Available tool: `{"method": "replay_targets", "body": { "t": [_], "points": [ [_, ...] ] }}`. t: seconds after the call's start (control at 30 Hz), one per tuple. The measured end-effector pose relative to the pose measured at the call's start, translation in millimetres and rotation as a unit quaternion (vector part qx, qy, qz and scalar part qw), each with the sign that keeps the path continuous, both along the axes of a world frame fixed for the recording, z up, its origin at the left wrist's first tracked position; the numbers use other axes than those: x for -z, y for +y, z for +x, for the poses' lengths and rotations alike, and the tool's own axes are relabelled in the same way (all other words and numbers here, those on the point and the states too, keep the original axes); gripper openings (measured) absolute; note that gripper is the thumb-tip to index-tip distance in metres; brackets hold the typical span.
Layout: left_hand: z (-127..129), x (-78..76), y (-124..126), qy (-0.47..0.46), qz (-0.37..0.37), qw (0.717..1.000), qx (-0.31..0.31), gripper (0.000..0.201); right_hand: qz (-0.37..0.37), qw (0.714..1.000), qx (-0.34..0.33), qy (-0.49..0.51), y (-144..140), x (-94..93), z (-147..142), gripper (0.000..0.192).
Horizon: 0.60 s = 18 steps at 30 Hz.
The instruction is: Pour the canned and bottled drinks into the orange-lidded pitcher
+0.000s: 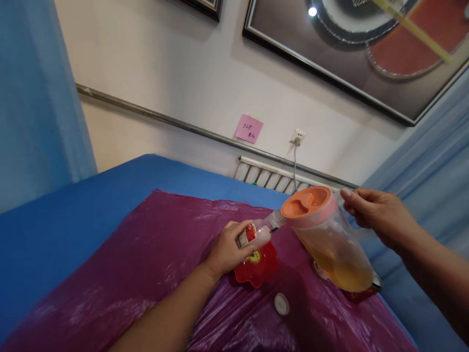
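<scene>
My left hand [229, 249] is wrapped round a small clear bottle [261, 233] with a red and white label. The bottle lies tilted, its neck against or very near the rim of a clear plastic pitcher [331, 244]. An orange lid [307, 203] covers the pitcher, which leans towards the bottle and holds yellowish liquid. At the right, my right hand [379, 215] grips the pitcher by its handle. Below the bottle sits a red scalloped dish [257, 266], partly hidden by my left hand. A round white cap [282, 304] lies nearer to me.
A purple plastic sheet [146, 259] covers much of the blue surface [120, 190]. Behind the pitcher's base, a red box-like object [361, 295] is partly hidden. Beyond are a radiator [269, 177], a plugged socket [297, 137] and a pink note [249, 128]. Blue curtains [34, 98] hang at both sides.
</scene>
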<state>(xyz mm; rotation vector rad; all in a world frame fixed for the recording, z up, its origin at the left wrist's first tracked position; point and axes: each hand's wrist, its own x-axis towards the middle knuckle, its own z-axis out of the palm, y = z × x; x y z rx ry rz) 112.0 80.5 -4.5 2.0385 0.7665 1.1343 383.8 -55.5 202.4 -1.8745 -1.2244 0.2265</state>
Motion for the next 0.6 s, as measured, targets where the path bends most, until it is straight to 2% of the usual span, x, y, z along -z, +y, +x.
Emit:
{"method": "replay_targets", "body": {
  "t": [0.6],
  "points": [
    [0.1, 1.0, 1.9, -0.035, -0.027, 0.999, 0.017, 0.061, 0.005, 0.999, 0.015, 0.051, -3.2, -9.6, -10.3, 0.067]
  ]
}}
